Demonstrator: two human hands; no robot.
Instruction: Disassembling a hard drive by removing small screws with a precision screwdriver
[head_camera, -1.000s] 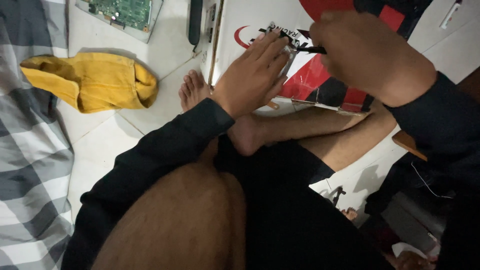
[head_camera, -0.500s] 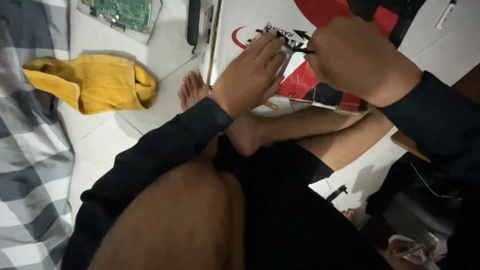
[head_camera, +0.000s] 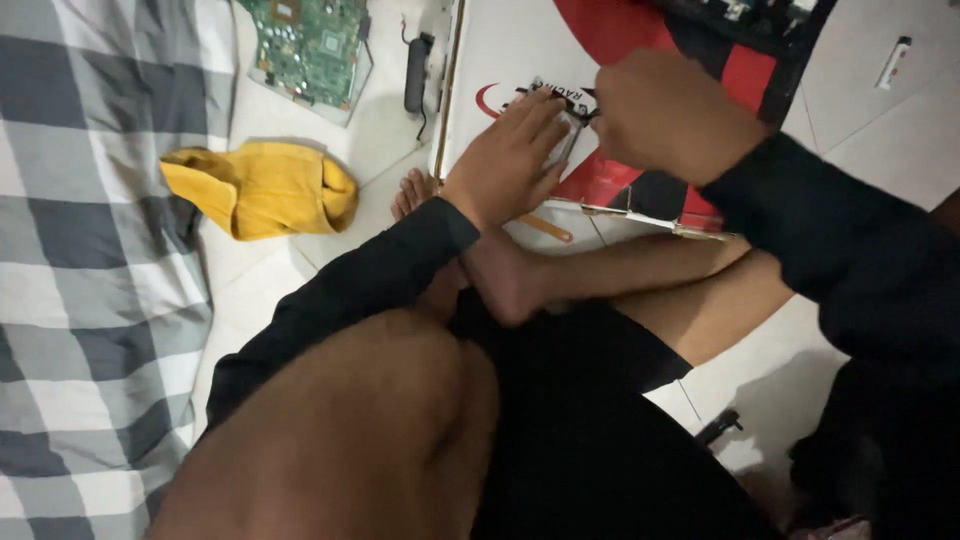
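Two bare hands meet in the head view over a white cardboard box lid with red and black print lying on the pale tiled floor. The left hand lies flat, fingers pressed together, pinning a small clear-wrapped part just beyond its fingertips. The right hand is curled closed at that part's far end; what it pinches is hidden. Open tile lies right; a yellow cloth, green circuit board and grey checked blanket crowd the left.
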